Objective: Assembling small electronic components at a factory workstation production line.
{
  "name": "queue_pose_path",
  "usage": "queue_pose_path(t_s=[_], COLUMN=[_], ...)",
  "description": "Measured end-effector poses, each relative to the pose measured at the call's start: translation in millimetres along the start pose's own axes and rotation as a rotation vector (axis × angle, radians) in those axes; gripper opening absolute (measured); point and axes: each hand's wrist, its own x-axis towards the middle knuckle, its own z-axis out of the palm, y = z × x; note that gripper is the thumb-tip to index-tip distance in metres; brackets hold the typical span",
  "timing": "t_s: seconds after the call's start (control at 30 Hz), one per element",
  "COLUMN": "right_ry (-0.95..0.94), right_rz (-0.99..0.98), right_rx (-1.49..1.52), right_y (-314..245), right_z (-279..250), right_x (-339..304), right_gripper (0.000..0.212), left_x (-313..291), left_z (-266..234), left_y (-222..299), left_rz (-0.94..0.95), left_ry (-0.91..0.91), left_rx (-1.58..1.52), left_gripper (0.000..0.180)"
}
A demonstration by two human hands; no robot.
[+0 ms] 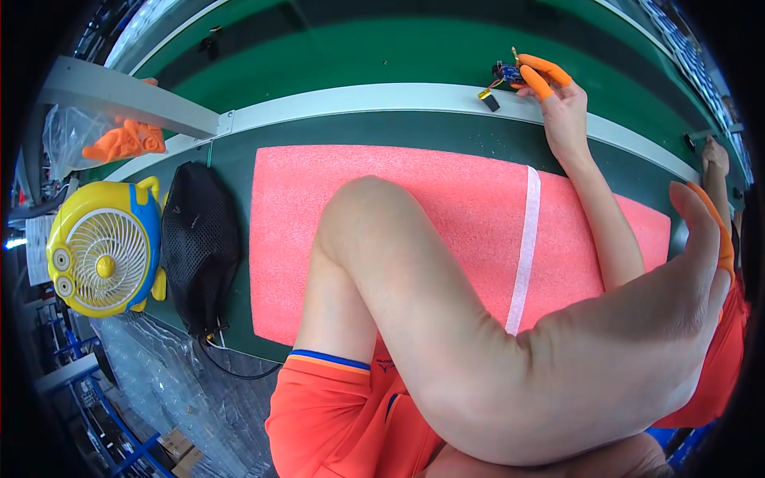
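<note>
My right hand [558, 92] reaches over the white rail at the far side. Its orange-capped thumb and finger pinch a small blue circuit board [508, 73]. From the board hang thin wires with a small black and yellow part [488, 99] at the end. Bent at the elbow, my left arm crosses the middle of the view toward the right. Large and close at the right rim, my left hand [677, 295] has a digit stretched upward and an orange finger cot behind it. Nothing shows in it; its other fingers are hidden.
A pink foam mat [295, 207] with a white strip [523, 247] lies beneath my arms. Left stand a black mesh bag [199, 247], a yellow-blue fan [103, 259] and orange finger cots [127, 142]. A green belt [351, 56] runs beyond the rail [351, 95]. Another person's hand [715, 155] is at far right.
</note>
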Motion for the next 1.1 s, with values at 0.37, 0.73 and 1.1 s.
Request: queue_pose_path(t_s=[0.37, 0.73, 1.1], right_ry=[0.041, -0.018, -0.017], right_rz=[0.054, -0.096, 0.070], right_rx=[0.116, 0.145, 0.173], right_y=[-5.9, 3.2, -11.7], right_z=[5.0, -4.6, 18.1], right_x=[-2.7, 3.7, -9.1], right_gripper=[0.025, 0.030, 0.026], left_x=[5.6, -42.1, -39.9], left_z=[-11.0, 59.6, 63.0], left_y=[-32.0, -153.6, -146.2], left_rz=[0.022, -0.805, -0.681], left_ry=[-0.074, 0.390, 0.749], left_rx=[-0.017, -0.494, -0.959], left_gripper=[0.025, 0.033, 0.023])
